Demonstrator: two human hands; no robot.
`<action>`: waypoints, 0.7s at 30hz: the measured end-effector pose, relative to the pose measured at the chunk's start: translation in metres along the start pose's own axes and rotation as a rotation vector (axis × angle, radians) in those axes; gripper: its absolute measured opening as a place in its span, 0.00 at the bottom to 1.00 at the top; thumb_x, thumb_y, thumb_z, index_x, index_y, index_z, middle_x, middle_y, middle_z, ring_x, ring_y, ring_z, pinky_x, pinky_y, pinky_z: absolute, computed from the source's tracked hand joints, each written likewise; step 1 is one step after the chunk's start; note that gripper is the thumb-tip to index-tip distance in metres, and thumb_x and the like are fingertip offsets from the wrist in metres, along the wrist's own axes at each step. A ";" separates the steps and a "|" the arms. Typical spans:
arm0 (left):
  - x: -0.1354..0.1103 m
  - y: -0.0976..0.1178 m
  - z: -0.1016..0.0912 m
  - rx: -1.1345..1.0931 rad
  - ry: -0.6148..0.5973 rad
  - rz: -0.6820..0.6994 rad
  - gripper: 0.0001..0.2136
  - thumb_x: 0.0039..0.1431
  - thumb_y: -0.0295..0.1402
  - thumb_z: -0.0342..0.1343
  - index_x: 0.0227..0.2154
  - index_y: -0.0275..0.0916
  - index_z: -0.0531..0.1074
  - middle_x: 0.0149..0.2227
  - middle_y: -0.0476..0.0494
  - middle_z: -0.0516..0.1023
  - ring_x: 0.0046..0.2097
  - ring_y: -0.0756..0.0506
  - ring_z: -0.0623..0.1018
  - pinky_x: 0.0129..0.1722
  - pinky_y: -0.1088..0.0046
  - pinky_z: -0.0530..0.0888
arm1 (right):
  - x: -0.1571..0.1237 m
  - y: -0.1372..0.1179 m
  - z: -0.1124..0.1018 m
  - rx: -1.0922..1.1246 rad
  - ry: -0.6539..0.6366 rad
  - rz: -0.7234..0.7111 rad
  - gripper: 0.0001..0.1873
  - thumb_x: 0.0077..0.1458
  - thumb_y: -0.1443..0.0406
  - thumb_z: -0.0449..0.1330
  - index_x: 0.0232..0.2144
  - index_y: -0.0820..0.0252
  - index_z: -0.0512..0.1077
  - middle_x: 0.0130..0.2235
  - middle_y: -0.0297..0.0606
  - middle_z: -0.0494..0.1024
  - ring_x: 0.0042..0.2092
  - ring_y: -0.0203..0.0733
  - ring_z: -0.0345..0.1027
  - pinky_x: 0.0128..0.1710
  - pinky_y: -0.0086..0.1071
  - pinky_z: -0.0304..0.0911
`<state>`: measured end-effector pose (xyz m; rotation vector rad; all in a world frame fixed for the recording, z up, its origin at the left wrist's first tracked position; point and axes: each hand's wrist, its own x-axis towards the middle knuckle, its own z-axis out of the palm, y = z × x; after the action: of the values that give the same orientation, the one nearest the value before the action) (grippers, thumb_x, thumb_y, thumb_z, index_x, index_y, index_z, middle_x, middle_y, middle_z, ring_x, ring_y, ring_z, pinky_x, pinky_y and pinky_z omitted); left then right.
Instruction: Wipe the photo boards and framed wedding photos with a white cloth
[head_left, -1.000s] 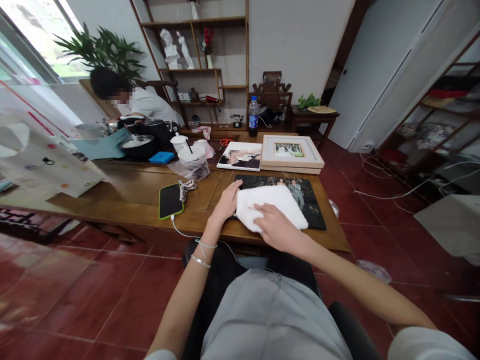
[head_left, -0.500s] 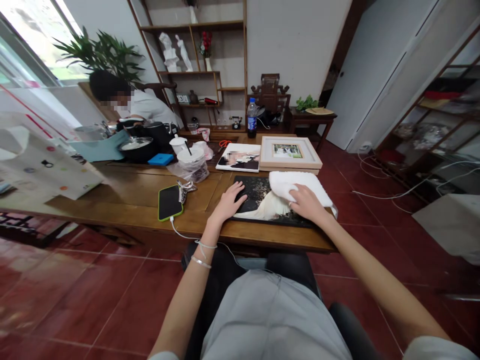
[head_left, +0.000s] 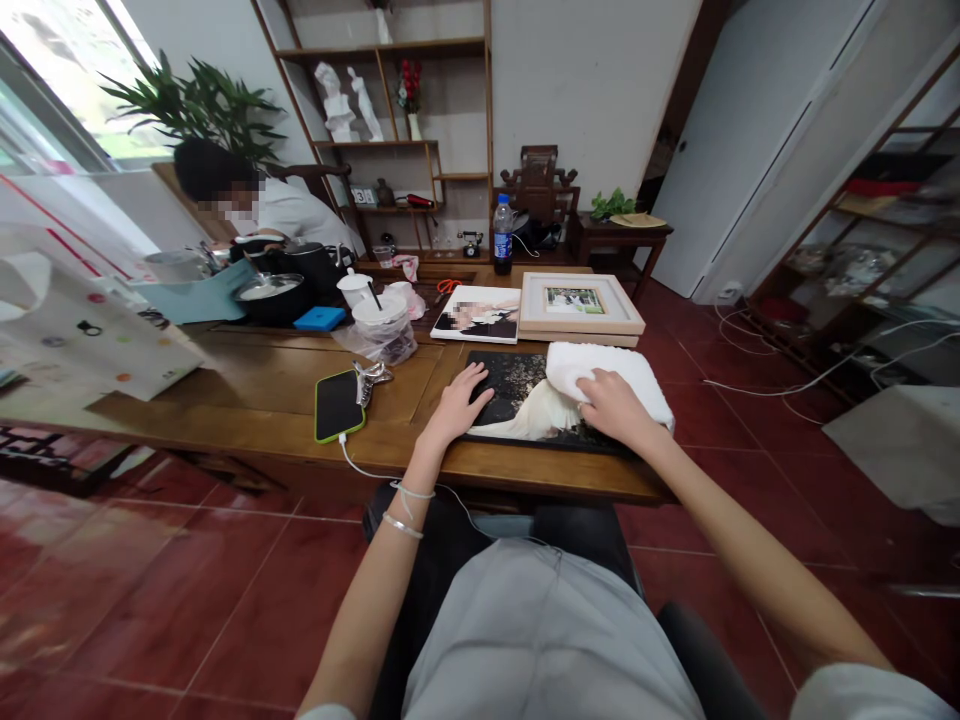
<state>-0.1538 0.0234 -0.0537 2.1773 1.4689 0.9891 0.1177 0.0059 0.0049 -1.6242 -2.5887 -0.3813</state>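
A dark photo print (head_left: 517,405) lies flat on the wooden table (head_left: 262,390) in front of me. My left hand (head_left: 456,405) rests open and flat on the print's left edge. My right hand (head_left: 611,405) presses down on a folded white cloth (head_left: 607,375) that covers the right part of the print, its fingers curled over the cloth.
A second print (head_left: 480,313) and a framed photo (head_left: 577,303) lie behind. A green-cased phone (head_left: 339,403) with a cable, keys, a lidded cup (head_left: 384,322), pots and a water bottle (head_left: 502,235) stand on the table. Another person (head_left: 255,200) sits at the far left.
My right hand slid the white cloth from the print's near left part to its far right, uncovering the picture. The left hand stayed on the left edge.
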 end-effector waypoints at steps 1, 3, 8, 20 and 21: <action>0.000 -0.001 0.000 0.000 0.003 0.001 0.19 0.61 0.38 0.49 0.53 0.39 0.66 0.61 0.39 0.61 0.64 0.42 0.57 0.61 0.55 0.56 | -0.012 -0.007 -0.004 0.009 -0.002 -0.027 0.12 0.49 0.71 0.51 0.33 0.64 0.73 0.36 0.51 0.74 0.39 0.50 0.67 0.39 0.37 0.56; 0.000 -0.001 0.001 0.003 0.004 0.001 0.19 0.61 0.38 0.49 0.54 0.38 0.66 0.61 0.39 0.61 0.64 0.42 0.57 0.61 0.56 0.56 | -0.036 -0.021 -0.013 0.043 -0.004 -0.085 0.11 0.48 0.72 0.52 0.31 0.64 0.73 0.40 0.53 0.75 0.44 0.52 0.67 0.41 0.38 0.57; 0.001 0.001 -0.001 0.013 0.003 -0.010 0.19 0.61 0.38 0.49 0.53 0.39 0.66 0.61 0.39 0.62 0.64 0.42 0.58 0.61 0.56 0.57 | -0.076 -0.038 -0.025 0.177 -0.003 -0.208 0.09 0.44 0.72 0.55 0.30 0.63 0.74 0.50 0.56 0.72 0.54 0.55 0.61 0.48 0.43 0.57; 0.003 -0.003 0.002 0.025 0.012 -0.012 0.19 0.61 0.38 0.49 0.54 0.38 0.66 0.61 0.39 0.61 0.64 0.42 0.57 0.61 0.56 0.56 | -0.001 0.015 0.009 0.247 0.094 -0.231 0.10 0.52 0.70 0.51 0.36 0.65 0.70 0.50 0.55 0.71 0.57 0.56 0.58 0.57 0.55 0.45; 0.004 -0.003 0.003 0.028 0.006 -0.018 0.19 0.61 0.38 0.49 0.54 0.38 0.66 0.61 0.39 0.61 0.64 0.42 0.57 0.61 0.55 0.56 | 0.004 0.016 0.009 0.238 0.091 -0.222 0.11 0.51 0.71 0.51 0.37 0.66 0.70 0.49 0.55 0.72 0.55 0.55 0.60 0.56 0.53 0.47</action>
<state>-0.1531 0.0289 -0.0562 2.1781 1.5115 0.9752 0.1309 0.0178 -0.0009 -1.2218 -2.6332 -0.1458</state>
